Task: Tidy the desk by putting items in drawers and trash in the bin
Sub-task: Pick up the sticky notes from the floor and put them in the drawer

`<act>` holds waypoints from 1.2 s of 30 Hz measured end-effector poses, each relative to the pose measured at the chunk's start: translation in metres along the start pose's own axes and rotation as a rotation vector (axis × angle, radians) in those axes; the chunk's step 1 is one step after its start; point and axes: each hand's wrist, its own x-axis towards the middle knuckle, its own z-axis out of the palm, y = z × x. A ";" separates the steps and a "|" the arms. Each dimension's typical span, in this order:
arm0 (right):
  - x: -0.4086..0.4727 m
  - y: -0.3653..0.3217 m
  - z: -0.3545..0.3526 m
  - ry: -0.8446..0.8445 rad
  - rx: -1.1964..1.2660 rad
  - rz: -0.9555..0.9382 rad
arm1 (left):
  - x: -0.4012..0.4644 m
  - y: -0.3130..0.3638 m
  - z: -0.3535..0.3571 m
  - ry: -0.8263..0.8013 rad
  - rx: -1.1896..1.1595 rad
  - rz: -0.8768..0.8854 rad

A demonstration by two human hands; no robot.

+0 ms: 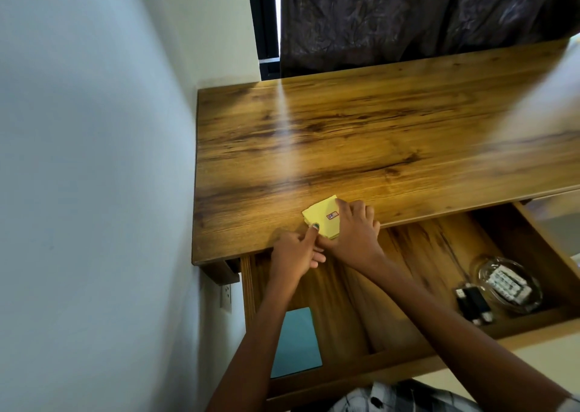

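We reach both arms forward, wrists nearly touching. Our left hand points its index finger out; our right hand lies palm-down, fingers curled.

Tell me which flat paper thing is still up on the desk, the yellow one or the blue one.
The yellow paper pad: it lies at the desktop's front edge under both hands, while the blue sheet lies inside the open drawer.

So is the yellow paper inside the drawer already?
No, the yellow paper lies on the desk, near the edge above the open drawer.
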 end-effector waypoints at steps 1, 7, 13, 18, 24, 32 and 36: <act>-0.003 -0.002 0.000 -0.004 0.005 -0.006 | -0.001 0.000 0.000 -0.007 0.009 -0.007; -0.009 -0.004 0.001 -0.055 0.043 -0.046 | -0.010 0.001 0.006 -0.028 -0.536 -0.255; 0.000 0.013 -0.017 -0.253 0.497 0.032 | -0.012 0.002 0.005 0.008 -0.469 0.077; 0.002 0.013 -0.035 -0.181 0.974 0.007 | 0.001 0.014 -0.013 0.078 -0.016 0.458; 0.013 -0.006 -0.028 0.076 0.921 -0.065 | 0.011 0.016 -0.016 0.236 0.154 0.600; 0.010 -0.009 -0.001 0.027 0.751 -0.090 | 0.018 -0.002 -0.008 0.184 0.080 0.498; 0.012 -0.008 0.003 0.033 0.690 -0.076 | 0.015 0.002 -0.010 0.199 0.066 0.450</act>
